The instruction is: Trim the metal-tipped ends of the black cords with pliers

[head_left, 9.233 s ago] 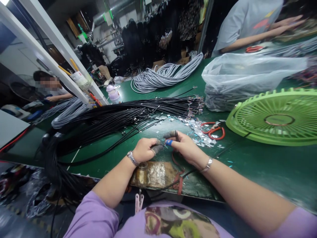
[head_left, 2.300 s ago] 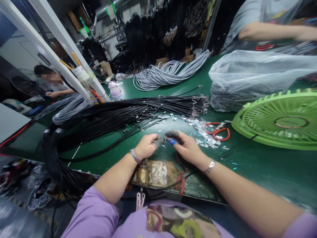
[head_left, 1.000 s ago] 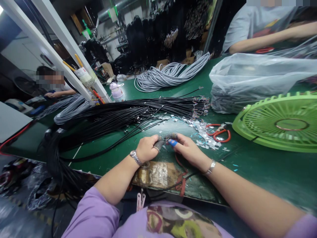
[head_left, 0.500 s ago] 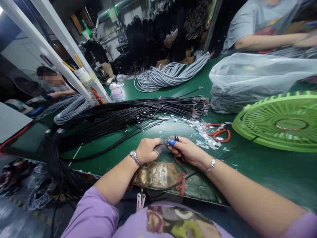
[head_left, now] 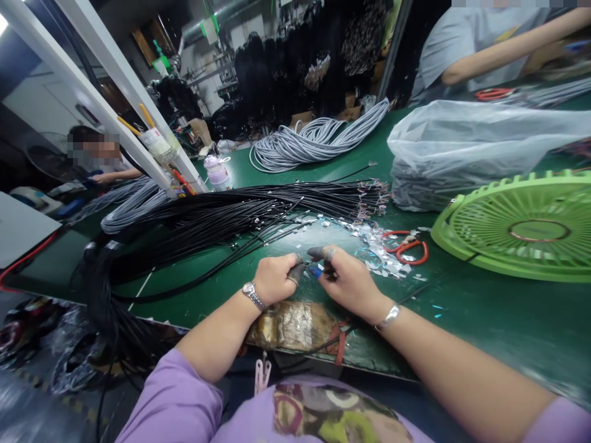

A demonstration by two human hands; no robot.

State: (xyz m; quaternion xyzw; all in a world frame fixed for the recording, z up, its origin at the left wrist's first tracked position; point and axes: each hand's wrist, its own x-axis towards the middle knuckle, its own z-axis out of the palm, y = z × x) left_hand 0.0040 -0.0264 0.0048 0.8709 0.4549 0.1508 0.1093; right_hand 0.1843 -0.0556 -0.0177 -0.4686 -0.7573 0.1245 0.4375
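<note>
My left hand (head_left: pixel 276 278) is closed, its covered thumb and forefinger pinching a thin black cable, of which only a short dark end (head_left: pixel 305 264) shows. Just to its right is my right hand (head_left: pixel 348 280), thumb and forefinger apart. The thumb has a blue tip cover and the forefinger a dark one; nothing shows between them, and the palm side is hidden. Beyond both hands lies a thick bundle of black cables (head_left: pixel 240 206) with stripped, coloured wire ends (head_left: pixel 372 200). A taped brown block (head_left: pixel 295 326) sits at the table edge below my wrists.
Red-handled scissors (head_left: pixel 413 249) lie beside white scraps (head_left: pixel 383 261). A green fan (head_left: pixel 540 231) and a clear plastic bag (head_left: pixel 462 132) stand at the right. Coiled grey cables (head_left: pixel 318 141) and a lilac bottle (head_left: pixel 217 172) are farther back. Co-workers sit far left and far right.
My right hand has opened its pinch and drawn slightly away from the left; the dark pointed tool seen in it earlier no longer shows. The right co-worker's arm has lifted, revealing red-handled scissors.
</note>
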